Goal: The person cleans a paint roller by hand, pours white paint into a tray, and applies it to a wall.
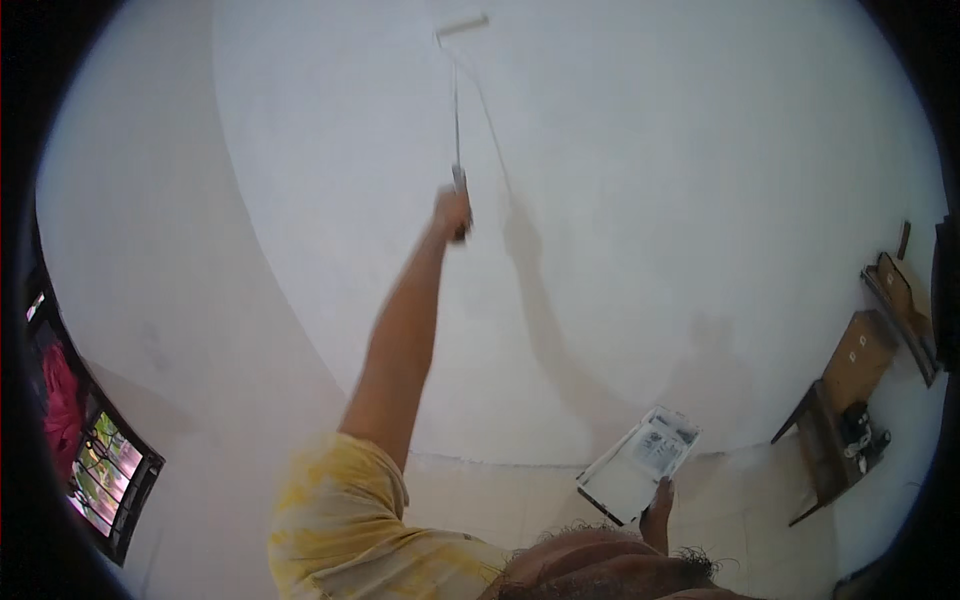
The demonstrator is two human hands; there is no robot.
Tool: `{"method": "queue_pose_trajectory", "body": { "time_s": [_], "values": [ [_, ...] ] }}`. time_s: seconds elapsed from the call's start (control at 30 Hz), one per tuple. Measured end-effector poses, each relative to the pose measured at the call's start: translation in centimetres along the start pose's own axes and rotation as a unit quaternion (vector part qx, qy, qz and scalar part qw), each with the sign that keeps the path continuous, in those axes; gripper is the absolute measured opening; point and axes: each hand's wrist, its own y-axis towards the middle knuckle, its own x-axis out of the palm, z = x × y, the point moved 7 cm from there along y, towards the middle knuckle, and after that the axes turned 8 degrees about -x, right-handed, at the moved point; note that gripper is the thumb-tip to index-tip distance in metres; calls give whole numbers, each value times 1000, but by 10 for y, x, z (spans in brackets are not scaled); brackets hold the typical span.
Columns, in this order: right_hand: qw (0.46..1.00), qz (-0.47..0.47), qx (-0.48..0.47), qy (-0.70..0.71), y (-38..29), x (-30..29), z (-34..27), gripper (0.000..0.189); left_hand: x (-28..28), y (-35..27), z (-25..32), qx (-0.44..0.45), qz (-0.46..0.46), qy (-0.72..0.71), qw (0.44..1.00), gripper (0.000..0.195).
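My left hand (454,214) is raised at arm's length, closed around the handle of a paint roller (461,27). The roller's long metal frame points up, and its pale sleeve is at or close to the white wall (600,187); contact cannot be told. Low on the right, my right hand (658,510) grips the near edge of a white paint tray (641,465), with its thumb on the rim. The tray is tilted and smeared with white paint. The rest of that hand is hidden behind the tray and my head.
A wooden table (817,450) with dark items and a brown board (860,356) stands at the right wall, below a wall shelf (900,315). At the left is a barred window (109,472) with a red cloth (60,405). The tiled floor (480,495) meets the wall below.
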Motion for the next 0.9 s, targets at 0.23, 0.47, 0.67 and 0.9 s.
{"method": "queue_pose_trajectory", "body": {
  "time_s": [0.23,0.47,0.67,0.9],
  "values": [
    [1000,14,-16,-9,-2,0,17,45,82,-234,-328,-142,-7,78,987,62],
    [999,37,-25,-18,-6,5,-6,51,71,-84,-216,-58,-2,77,995,66],
    [997,61,-2,-42,-8,0,7,54,-9,80,102,2,-25,-43,999,61],
    [997,71,-13,-8,-2,-1,17,57,55,52,37,3,-15,-3,1000,68]
  ]
}}
